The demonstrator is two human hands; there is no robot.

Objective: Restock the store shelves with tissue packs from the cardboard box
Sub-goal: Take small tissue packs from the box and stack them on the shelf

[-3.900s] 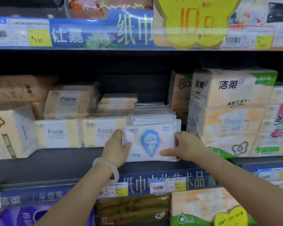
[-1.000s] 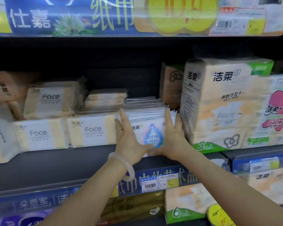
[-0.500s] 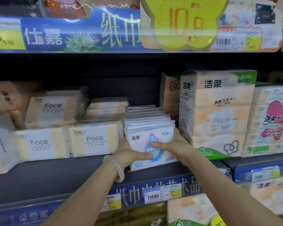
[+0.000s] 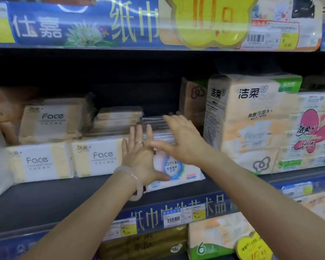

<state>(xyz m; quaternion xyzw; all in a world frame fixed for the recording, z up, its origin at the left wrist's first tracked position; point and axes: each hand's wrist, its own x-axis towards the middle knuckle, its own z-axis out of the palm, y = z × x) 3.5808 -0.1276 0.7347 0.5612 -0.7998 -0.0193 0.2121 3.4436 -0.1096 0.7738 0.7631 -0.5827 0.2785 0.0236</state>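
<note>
Stock, tissue, lotion type: front pack stands on edge on the dark shelf, printed face toward the camera, long axis running left to right along the shelf front. Landmark: this lotion pack. Behind it, a row of like packs recedes toward the back of the shelf; only their top edges show.

Left hand: flat on the pack's left part, fingers straight and spread upward, thumb lying across the lower face near the drop emblem. Ring on one finger; pale bangle at the wrist. Grip not closed on anything.

Right hand: above the pack, over the row's tops, fingers extended and spread, blurred; contact with the tops cannot be told.

Left of the pack: Face pack touching or just beside it, with more stacked above and further left. Right of the pack: tall multi-pack, just beside.

Hidden or unclear: the left hand covers the pack's left third, and the brand mark shows only in part. Shelf-edge labels below the pack are not legible. The upper banner is blurred. No cardboard box shows.

Change from half a second ago: both hands then clasped the pack at its sides, whereas now both are opened out flat, the right one raised over the row.
</note>
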